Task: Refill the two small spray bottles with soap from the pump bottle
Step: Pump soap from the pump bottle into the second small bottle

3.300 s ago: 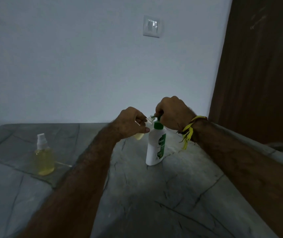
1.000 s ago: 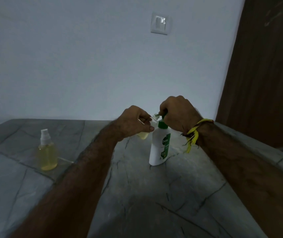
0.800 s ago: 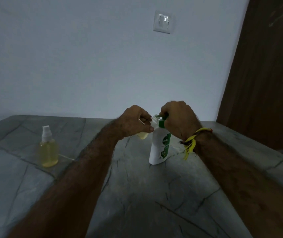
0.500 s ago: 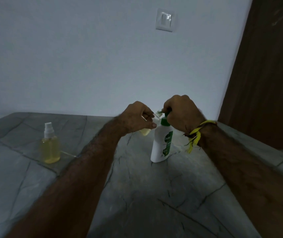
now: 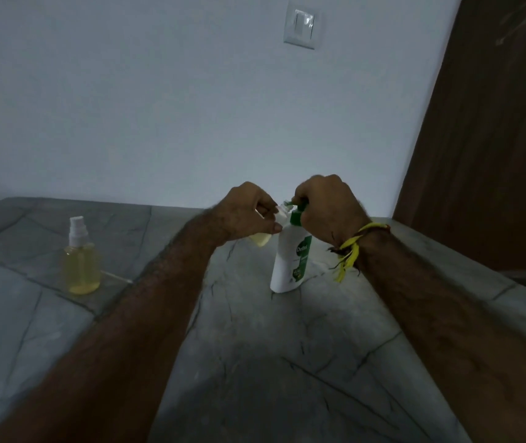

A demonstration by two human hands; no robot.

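A white pump bottle [image 5: 291,263] with a green label and green pump head stands upright on the grey stone counter [image 5: 255,362]. My right hand [image 5: 327,209] is closed over the pump head from above. My left hand [image 5: 247,215] holds a small clear spray bottle [image 5: 260,239], tilted, its open neck right at the pump's nozzle; only its yellowish base shows below my fingers. A second small spray bottle [image 5: 80,260], full of yellow liquid with its white sprayer cap on, stands alone at the left.
A pale wall with a light switch [image 5: 301,25] rises just behind the counter. A dark wooden door [image 5: 494,139] stands at the right, beyond the counter's edge.
My right hand has dipped and risen again on the pump head, while my left hand keeps the small bottle at the nozzle. The view has shifted slightly; the capped bottle has not moved.
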